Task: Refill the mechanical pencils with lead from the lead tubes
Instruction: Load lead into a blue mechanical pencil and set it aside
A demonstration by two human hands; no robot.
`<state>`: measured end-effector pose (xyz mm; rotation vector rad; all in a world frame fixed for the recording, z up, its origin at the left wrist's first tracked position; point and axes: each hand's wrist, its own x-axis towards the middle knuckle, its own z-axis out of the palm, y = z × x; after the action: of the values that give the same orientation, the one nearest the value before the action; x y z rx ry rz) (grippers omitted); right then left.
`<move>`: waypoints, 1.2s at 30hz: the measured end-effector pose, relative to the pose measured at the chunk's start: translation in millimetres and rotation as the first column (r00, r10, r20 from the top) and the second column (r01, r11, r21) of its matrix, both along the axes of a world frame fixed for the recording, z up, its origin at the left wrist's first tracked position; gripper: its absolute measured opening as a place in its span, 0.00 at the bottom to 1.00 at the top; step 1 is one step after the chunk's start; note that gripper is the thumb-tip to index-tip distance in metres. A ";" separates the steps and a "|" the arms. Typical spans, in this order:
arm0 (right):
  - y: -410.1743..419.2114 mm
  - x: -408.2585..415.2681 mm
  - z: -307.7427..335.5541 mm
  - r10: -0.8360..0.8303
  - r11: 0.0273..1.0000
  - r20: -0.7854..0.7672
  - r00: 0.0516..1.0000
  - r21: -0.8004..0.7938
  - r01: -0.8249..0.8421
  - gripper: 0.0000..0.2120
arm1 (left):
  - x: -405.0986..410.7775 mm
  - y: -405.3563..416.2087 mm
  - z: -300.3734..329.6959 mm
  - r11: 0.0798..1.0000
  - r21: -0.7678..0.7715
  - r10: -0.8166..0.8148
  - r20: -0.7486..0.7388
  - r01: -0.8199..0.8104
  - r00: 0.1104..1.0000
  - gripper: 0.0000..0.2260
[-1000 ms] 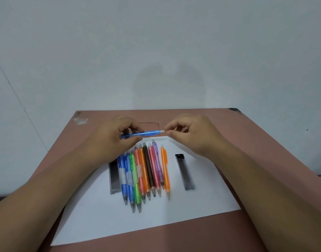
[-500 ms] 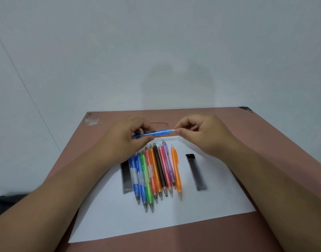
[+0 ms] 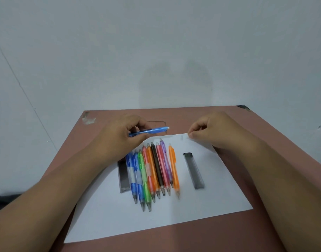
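Note:
My left hand [image 3: 119, 137] grips a blue mechanical pencil [image 3: 152, 131] and holds it level above the table, its back end pointing right. My right hand [image 3: 210, 131] is off to the right of that end. Its thumb and forefinger pinch together at the far edge of the white paper [image 3: 219, 188], apparently on the pencil's small cap, which is barely visible. Several coloured mechanical pencils [image 3: 156, 171] lie side by side on the paper. One lead tube [image 3: 193, 170] lies to their right. Another lead tube [image 3: 123, 177] lies to their left, its far end under my left wrist.
The paper lies on a reddish-brown table [image 3: 256, 142] pushed against a pale wall [image 3: 156, 51]. A faint pale speck [image 3: 181, 136] sits on the paper near my right fingertips. A scuffed patch [image 3: 88, 119] marks the table's far left corner.
My right hand has come off the back end of the blue pencil and moved right, down to the paper's far edge. My left hand still holds the pencil.

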<state>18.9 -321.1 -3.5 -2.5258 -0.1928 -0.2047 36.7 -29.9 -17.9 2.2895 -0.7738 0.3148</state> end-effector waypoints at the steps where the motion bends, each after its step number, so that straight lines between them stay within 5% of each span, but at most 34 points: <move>1: -0.7 0.8 -1.7 0.001 1.000 -0.017 1.000 -0.009 -0.002 0.08 | 0.0 -0.1 0.1 1.000 0.003 -0.001 0.002 0.001 1.000 0.11; 9: 2.3 2.0 -2.7 0.002 0.997 -0.040 0.999 -0.077 -0.005 0.08 | -0.5 0.1 1.9 1.000 0.010 -0.008 -0.001 0.008 1.000 0.09; 16: 20.8 -10.5 4.1 0.037 0.986 0.171 0.985 0.152 -0.064 0.09 | -0.6 0.2 2.6 1.000 0.000 -0.022 -0.017 0.022 1.000 0.09; 21: 39.8 -11.1 1.3 0.107 0.980 0.208 0.972 0.141 -0.138 0.09 | -3.4 -1.7 4.6 0.999 0.000 -0.039 -0.007 0.039 0.999 0.09; 28: 45.7 -8.2 -5.5 0.072 0.957 0.135 0.988 0.271 -0.107 0.02 | -2.7 -2.7 2.4 1.000 0.004 -0.020 0.037 0.020 0.999 0.10; 36: 24.1 3.3 -3.8 -0.033 0.941 0.125 0.992 0.337 -0.011 0.07 | 3.8 -1.6 -2.9 0.998 -0.035 0.049 0.030 -0.048 0.998 0.16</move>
<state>22.2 -297.1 -7.2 -2.1735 -0.1779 -0.3736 40.5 -31.5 -20.8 2.2787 -0.7233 0.3842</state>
